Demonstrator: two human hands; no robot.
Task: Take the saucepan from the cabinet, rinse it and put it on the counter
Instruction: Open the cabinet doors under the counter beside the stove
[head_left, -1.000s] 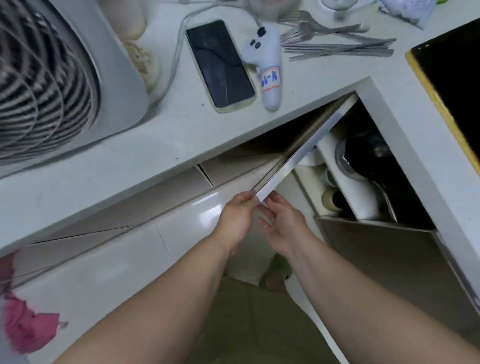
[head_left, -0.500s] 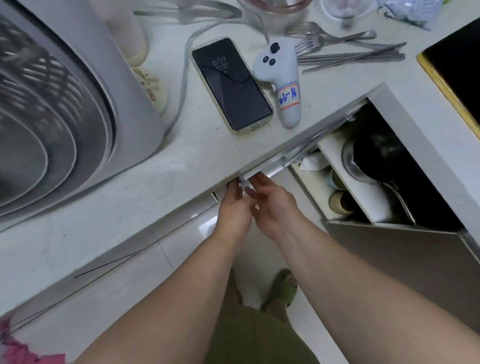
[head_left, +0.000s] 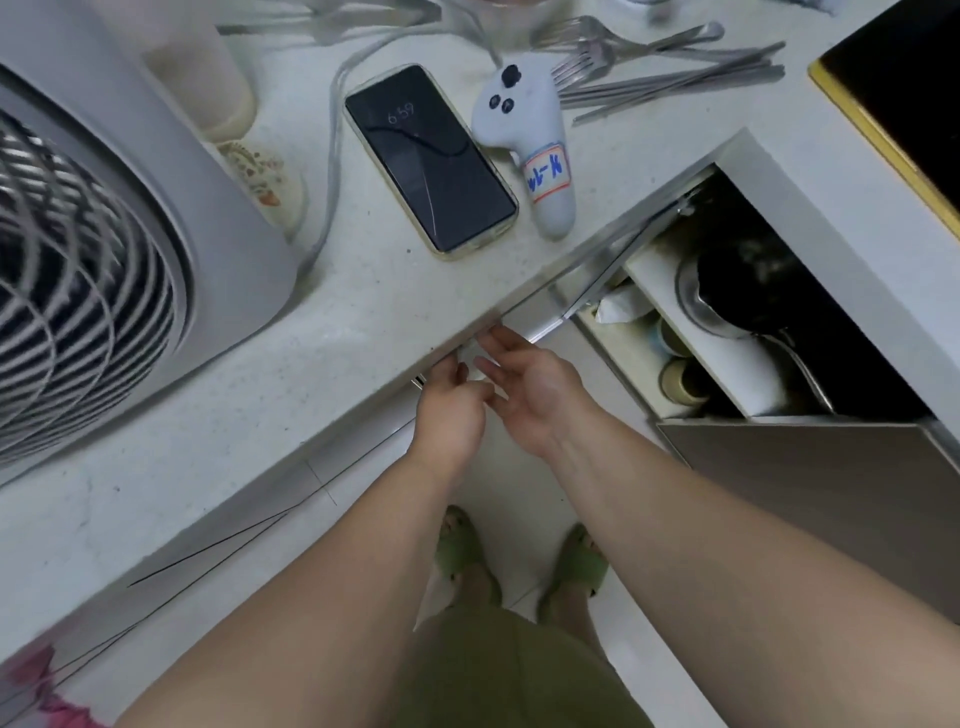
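The steel saucepan (head_left: 698, 299), dark inside, sits on a white shelf (head_left: 737, 364) in the open cabinet at the right, its long handle (head_left: 802, 364) pointing toward me. The left cabinet door (head_left: 597, 270) lies swung back almost flat under the counter edge. My left hand (head_left: 452, 410) has its fingers curled on that door's free edge. My right hand (head_left: 530, 387) is beside it with fingers spread, fingertips against the door. Both hands are well left of the saucepan.
The right cabinet door (head_left: 810, 493) stands open toward me. On the counter (head_left: 311, 353) lie a phone (head_left: 431, 156), a white controller (head_left: 530, 140), forks and chopsticks (head_left: 670, 78), and a fan (head_left: 104, 249). A black cooktop (head_left: 904, 88) is at far right. Cups (head_left: 680, 384) stand below the shelf.
The left door has swung from an outward angle back against the front under the counter. Both hands followed its edge up and left, and my right hand has opened.
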